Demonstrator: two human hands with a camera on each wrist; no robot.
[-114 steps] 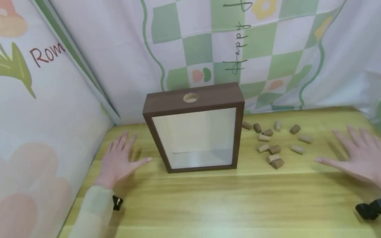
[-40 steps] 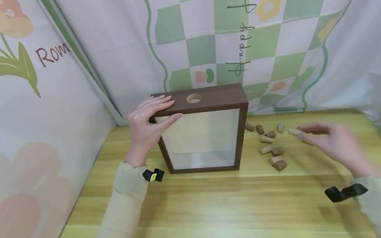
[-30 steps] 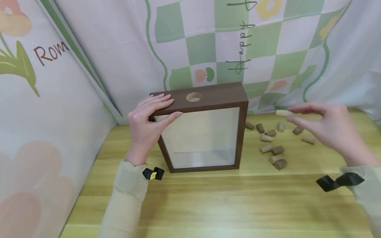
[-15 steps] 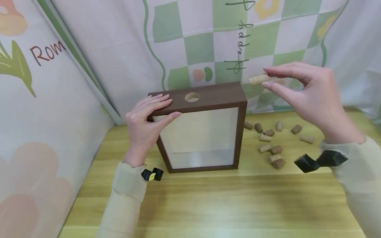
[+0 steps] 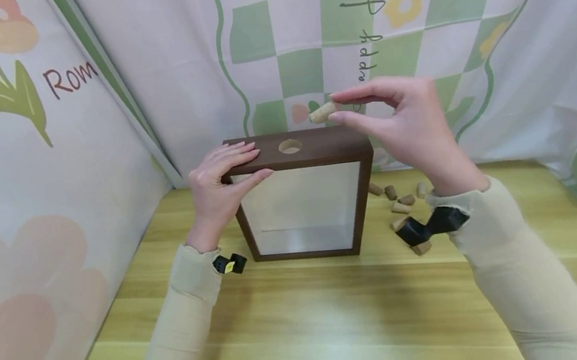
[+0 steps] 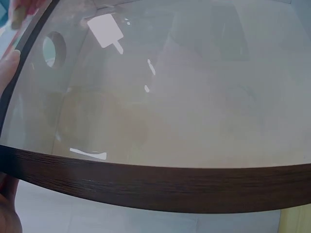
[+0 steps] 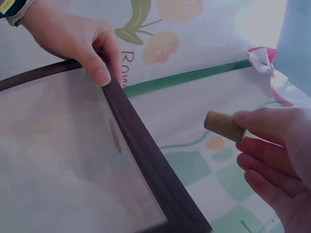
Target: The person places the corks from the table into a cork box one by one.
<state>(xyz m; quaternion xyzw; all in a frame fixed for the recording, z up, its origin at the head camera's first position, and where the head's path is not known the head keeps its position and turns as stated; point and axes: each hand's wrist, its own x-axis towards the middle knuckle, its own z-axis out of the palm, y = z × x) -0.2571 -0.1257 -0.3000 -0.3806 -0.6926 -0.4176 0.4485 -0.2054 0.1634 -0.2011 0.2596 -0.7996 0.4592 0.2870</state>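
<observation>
A shadow box (image 5: 327, 146) with a dark brown wooden frame and clear front stands upright on the table. Its top edge has a round hole (image 5: 290, 146), seen through the pane in the left wrist view. My left hand (image 5: 217, 192) grips the top left corner, thumb on the front edge and fingers across the top. Between thumb and fingertips, my right hand (image 5: 405, 120) pinches a cork (image 5: 322, 113) by one end. The cork is tilted, above the top edge and to the right of the hole. The right wrist view shows the cork (image 7: 224, 127) apart from the frame.
Several loose corks (image 5: 400, 208) lie on the wooden table (image 5: 306, 322) right of the box, some hidden behind my right wrist and its black camera (image 5: 431, 225). A patterned curtain (image 5: 297, 29) hangs close behind the box, and another printed cloth (image 5: 11, 208) borders the left side.
Both hands were spread on the table at first. My left hand has since taken hold of the box corner. My right hand has picked up a cork and carried it up and left over the box.
</observation>
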